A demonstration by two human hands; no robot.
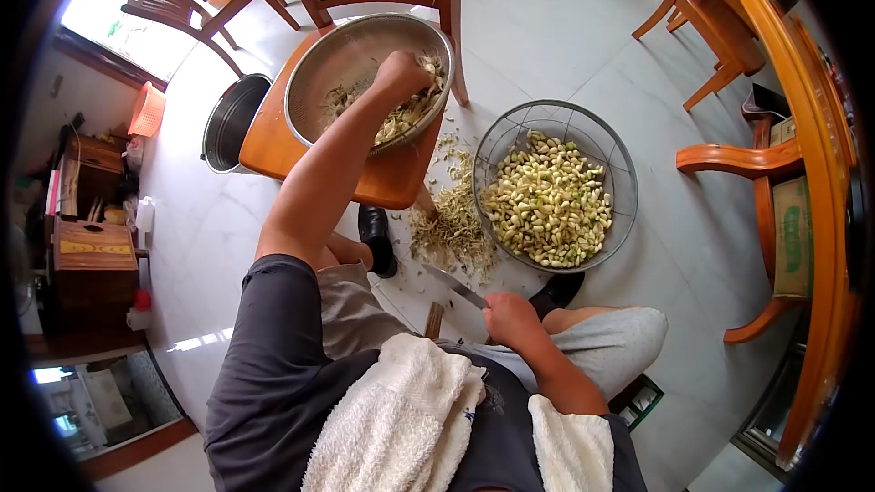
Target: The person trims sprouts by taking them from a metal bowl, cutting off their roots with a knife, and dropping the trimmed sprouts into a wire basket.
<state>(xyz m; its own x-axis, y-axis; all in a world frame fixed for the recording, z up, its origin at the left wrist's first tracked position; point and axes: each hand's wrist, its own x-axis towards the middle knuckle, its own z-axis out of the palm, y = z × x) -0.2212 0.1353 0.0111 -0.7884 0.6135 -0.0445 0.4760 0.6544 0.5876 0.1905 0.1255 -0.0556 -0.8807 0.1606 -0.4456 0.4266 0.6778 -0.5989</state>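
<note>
Upper centre: left hand (404,76), grasp unclear, in silver metal basin (317,82) on orange wooden chair (269,148). Centre: right hand (512,319) gripped grey-bladed knife (458,288).

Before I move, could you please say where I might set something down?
Bare floor lies between the wire basket and table-side chair, and between the metal pot and cabinet. Peelings crowd the floor between basket and the chair under the bowl, near the knife.

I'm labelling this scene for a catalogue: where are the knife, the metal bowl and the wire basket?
Knife (458,285): head view, middle of the blade.
Metal bowl (319,73): head view, bare inner wall.
Wire basket (636,187): head view, right side of the rim.
</note>
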